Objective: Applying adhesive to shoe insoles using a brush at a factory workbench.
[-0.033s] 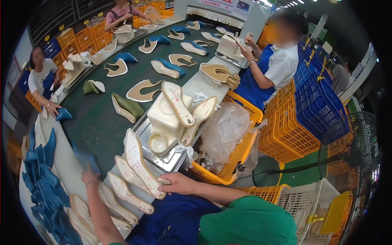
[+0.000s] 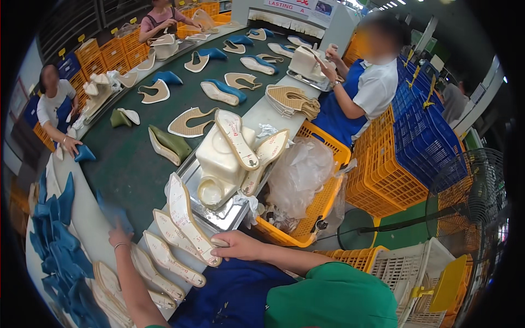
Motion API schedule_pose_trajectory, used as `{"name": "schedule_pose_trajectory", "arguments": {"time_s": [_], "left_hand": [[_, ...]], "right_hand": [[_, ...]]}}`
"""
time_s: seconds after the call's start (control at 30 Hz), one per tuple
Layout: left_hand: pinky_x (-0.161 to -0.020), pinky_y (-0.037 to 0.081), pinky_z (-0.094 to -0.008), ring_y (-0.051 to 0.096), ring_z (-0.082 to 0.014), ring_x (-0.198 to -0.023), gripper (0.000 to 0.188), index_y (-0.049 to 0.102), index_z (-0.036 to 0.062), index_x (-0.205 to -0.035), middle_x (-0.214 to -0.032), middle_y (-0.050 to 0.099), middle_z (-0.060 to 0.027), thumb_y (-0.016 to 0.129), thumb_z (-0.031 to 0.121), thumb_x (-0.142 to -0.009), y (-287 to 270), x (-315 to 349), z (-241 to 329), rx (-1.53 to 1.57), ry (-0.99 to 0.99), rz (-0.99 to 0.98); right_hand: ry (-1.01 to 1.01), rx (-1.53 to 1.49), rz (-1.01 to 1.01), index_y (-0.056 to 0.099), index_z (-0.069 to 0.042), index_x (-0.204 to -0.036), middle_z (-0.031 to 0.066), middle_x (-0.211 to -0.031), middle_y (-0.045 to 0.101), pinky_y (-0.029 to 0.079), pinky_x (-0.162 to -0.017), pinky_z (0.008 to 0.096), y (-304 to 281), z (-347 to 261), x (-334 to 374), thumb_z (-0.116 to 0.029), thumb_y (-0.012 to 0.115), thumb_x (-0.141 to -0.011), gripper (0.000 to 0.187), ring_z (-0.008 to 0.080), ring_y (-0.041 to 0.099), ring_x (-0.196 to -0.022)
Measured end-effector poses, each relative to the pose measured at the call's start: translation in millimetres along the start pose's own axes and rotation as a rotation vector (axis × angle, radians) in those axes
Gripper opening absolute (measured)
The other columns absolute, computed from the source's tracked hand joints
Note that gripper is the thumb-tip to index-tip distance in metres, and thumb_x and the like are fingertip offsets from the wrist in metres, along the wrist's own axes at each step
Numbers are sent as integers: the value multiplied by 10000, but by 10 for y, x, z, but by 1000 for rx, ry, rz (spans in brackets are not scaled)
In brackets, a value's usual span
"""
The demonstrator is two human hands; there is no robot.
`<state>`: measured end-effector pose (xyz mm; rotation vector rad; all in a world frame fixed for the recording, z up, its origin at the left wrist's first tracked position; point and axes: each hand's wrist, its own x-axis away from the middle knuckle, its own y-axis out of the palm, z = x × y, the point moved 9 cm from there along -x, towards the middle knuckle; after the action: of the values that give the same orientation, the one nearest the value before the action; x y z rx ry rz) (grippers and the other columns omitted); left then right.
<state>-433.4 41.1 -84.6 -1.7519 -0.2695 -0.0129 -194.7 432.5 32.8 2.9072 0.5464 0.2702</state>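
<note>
My right hand (image 2: 240, 246), closed in a pinch, grips the heel end of a long white insole (image 2: 188, 218) with printed marks, which points away from me. Low at the left, the fingers of my left hand (image 2: 121, 237) are closed on a blue shoe last (image 2: 116, 212) over the belt's near edge; motion smears the last. More white insoles (image 2: 169, 259) lie in a row between my forearms. In front of my right hand stands a cream pot-like block (image 2: 221, 158) on a metal tray (image 2: 235, 216). Two insoles (image 2: 236, 139) rest on and against it.
A green conveyor belt (image 2: 104, 164) carries blue and green lasts and beige uppers. Blue lasts (image 2: 54, 240) are heaped at the left. An orange crate (image 2: 322, 224) with plastic bags stands right, near a fan (image 2: 465, 191). A co-worker (image 2: 361, 82) works at the right; others stand across.
</note>
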Motion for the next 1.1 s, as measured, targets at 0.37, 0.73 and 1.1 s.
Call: {"name": "schedule_pose_trajectory", "arguments": {"time_s": [0.37,0.73,1.1], "left_hand": [[-908,502,-469,541,-350,-1145,1096,140,297,-1551,-1274,516,-181,838,319,-706,112,-30,-112,42,-1,4],[-917,502,-465,521,-334,-1172,1065,169,271,-1544,-1265,520,-173,832,307,-712,95,-27,-131,75,5,19],[-1145,290,-418,386,-350,-1366,548,495,32,-1373,-1436,457,-199,665,183,-874,-336,981,-590,865,277,238]], "right_hand": [[-2,-2,9,624,-20,-1121,-18,-794,589,433,-562,209,33,1,42,-250,637,-944,290,47,493,-619],[-32,12,4,631,-20,-1095,-9,-797,598,436,-556,213,115,-75,102,-247,642,-939,275,51,501,-608],[-55,482,116,623,12,-1140,88,-1001,679,475,-881,322,109,-54,-276,-278,641,-930,359,137,586,-943]]}}
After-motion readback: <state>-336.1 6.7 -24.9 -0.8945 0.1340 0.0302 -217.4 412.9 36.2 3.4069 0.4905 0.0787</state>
